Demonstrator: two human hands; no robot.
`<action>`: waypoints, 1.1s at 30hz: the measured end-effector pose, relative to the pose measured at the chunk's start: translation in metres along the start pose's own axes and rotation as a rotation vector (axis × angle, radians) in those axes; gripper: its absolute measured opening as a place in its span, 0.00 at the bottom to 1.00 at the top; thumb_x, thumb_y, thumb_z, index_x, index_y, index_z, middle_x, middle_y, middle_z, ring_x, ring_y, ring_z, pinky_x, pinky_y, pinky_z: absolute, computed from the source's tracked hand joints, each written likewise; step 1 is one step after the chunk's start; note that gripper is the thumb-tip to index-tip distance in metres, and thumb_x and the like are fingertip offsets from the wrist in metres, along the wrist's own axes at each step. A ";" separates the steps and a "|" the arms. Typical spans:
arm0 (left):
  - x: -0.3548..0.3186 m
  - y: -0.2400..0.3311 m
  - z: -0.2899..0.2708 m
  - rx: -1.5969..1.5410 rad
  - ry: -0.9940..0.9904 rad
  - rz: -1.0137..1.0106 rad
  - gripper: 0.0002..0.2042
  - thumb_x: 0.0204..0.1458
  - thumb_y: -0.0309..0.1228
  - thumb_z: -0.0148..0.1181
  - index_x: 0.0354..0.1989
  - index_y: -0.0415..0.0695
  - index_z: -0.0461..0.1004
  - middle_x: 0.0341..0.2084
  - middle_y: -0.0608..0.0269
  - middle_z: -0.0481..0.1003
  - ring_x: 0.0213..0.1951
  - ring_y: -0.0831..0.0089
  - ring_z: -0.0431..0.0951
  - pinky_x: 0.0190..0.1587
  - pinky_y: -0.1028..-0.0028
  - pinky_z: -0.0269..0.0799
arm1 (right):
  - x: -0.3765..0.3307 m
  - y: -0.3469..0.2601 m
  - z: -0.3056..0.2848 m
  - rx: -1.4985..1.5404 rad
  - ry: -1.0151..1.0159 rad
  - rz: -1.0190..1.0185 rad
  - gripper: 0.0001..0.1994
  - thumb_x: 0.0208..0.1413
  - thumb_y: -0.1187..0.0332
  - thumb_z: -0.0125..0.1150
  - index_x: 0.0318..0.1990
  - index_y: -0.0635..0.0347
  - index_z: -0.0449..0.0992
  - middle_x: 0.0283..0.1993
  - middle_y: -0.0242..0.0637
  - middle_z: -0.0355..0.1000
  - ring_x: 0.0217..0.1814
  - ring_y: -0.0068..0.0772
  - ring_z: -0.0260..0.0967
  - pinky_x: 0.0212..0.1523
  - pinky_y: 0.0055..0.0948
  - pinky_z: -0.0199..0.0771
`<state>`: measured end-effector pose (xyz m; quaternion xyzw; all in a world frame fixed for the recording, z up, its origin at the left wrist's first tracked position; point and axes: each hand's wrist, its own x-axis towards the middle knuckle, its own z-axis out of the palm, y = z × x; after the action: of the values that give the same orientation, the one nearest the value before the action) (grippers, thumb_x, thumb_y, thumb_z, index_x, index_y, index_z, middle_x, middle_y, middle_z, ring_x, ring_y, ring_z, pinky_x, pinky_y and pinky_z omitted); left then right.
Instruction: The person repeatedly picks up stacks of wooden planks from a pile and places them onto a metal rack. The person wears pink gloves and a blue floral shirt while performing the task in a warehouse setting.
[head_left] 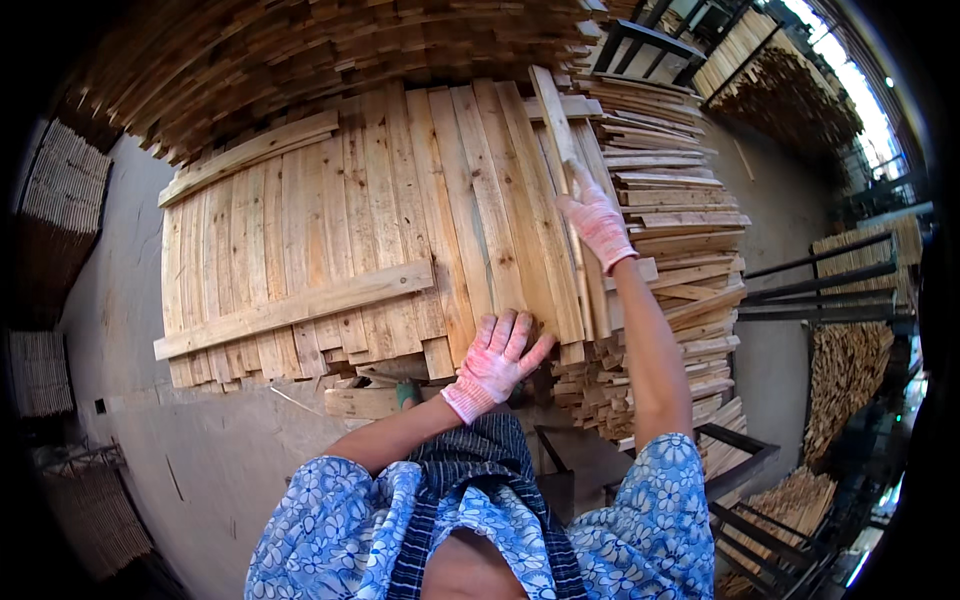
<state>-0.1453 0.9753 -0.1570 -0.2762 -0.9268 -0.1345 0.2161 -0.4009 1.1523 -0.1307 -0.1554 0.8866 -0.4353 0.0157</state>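
Observation:
A layer of wooden boards (385,200) lies side by side on a stack in front of me. My left hand (494,362), in a pinkish-white work glove, rests on the near ends of the boards with its fingers spread. My right hand (598,222), gloved alike, is closed around a narrow wooden board (550,110) at the right side of the layer. That board points away from me, its far end raised over a short crosspiece (578,107). The right fingertips are partly hidden by the board and hand.
Two loose boards lie across the layer, one near (300,308) and one far (250,157). A pile of rough boards (680,215) stands at the right. A tall timber stack (330,45) borders the far side. Black metal racks (820,280) stand farther right. Concrete floor (130,250) shows at left.

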 end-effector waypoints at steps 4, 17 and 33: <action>0.006 -0.003 -0.004 -0.051 -0.052 -0.073 0.35 0.40 0.43 0.69 0.61 0.51 0.69 0.57 0.46 0.67 0.60 0.48 0.67 0.61 0.49 0.62 | 0.000 0.040 -0.012 -0.262 0.090 -0.028 0.29 0.60 0.60 0.62 0.70 0.44 0.66 0.56 0.56 0.73 0.59 0.57 0.71 0.61 0.44 0.70; 0.269 -0.089 0.042 -0.494 0.041 0.269 0.23 0.50 0.30 0.64 0.58 0.47 0.73 0.50 0.51 0.75 0.55 0.51 0.74 0.59 0.57 0.71 | -0.063 0.006 -0.015 -0.448 0.237 -0.119 0.24 0.62 0.68 0.59 0.66 0.52 0.69 0.58 0.54 0.69 0.59 0.60 0.67 0.61 0.46 0.69; 0.416 -0.359 0.161 0.144 -0.495 -0.155 0.28 0.55 0.40 0.58 0.64 0.43 0.67 0.55 0.41 0.75 0.58 0.43 0.73 0.59 0.56 0.69 | -0.218 -0.061 0.129 1.071 0.942 0.656 0.54 0.64 0.43 0.57 0.76 0.65 0.24 0.81 0.57 0.26 0.84 0.47 0.20 0.80 0.38 0.26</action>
<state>-0.7161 0.9328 -0.1462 -0.2127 -0.9770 -0.0127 -0.0088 -0.1568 1.0809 -0.1869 0.3442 0.4698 -0.7967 -0.1614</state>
